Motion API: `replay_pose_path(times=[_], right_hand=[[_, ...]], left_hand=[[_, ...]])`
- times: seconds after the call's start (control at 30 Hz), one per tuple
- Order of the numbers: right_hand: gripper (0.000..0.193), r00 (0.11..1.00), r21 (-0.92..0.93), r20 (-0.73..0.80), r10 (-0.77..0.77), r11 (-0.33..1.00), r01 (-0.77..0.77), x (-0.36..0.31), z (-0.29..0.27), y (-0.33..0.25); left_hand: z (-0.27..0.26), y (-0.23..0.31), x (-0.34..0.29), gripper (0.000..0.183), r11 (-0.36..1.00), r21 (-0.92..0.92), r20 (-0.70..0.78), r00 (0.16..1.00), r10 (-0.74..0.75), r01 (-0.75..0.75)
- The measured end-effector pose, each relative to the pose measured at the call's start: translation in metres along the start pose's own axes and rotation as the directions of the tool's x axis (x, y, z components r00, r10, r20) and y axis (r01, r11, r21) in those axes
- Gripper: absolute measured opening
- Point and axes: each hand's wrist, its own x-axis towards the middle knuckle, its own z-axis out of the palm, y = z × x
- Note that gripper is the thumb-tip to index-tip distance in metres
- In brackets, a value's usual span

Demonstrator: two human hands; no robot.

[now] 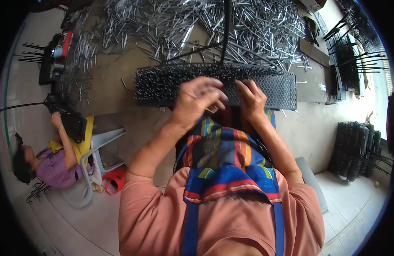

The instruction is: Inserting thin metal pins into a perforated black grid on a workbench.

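Observation:
A long black perforated rack (pixel 280 90) lies across the front of the table, before my lap. Many short dark pins (pixel 158 83) stand upright in its left and middle parts; bare holes show at the right end. My left hand (pixel 200 99) is over the middle of the rack, fingers curled in, slightly blurred. A thin silvery piece shows beneath its fingers, but what the hand holds is not clear. Close by on the right, my right hand (pixel 251 100) bends over the rack at the border of pins and bare holes, fingers pressed together. Its fingertips hide whatever they grip.
Loose silver rods (pixel 171 32) are heaped over the table behind the rack. A black upright bar (pixel 226 32) rises behind it. At the left, another person (pixel 56 166) sits near a grey plastic chair (pixel 88 175), holding a dark rack. Black racks (pixel 353 149) are stacked at the right.

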Motion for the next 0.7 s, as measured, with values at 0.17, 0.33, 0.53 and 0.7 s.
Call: replay_pose_path(times=[0.17,0.33,0.53,0.7], right_hand=[[0.019,0.997,0.077,0.043,0.065,0.995,-0.068,-0.044,-0.006,0.023],[0.017,0.992,0.138,0.089,0.088,0.985,-0.1,-0.039,-0.011,0.024],[0.022,0.993,0.211,0.097,0.07,0.973,-0.09,-0.039,-0.009,0.039],[0.02,0.991,0.252,0.124,0.042,0.965,-0.072,-0.039,-0.009,0.046]], left_hand=[[-0.081,0.048,0.074,0.031,0.736,0.623,-0.221,0.843,0.49,-0.265],[-0.093,0.044,0.168,0.055,0.027,0.935,0.291,0.81,0.508,-0.353],[0.01,0.013,0.264,0.102,-0.236,0.583,0.812,0.566,0.14,-0.778],[0.074,-0.035,0.318,0.097,-0.247,0.246,0.941,0.292,-0.171,-0.937]])
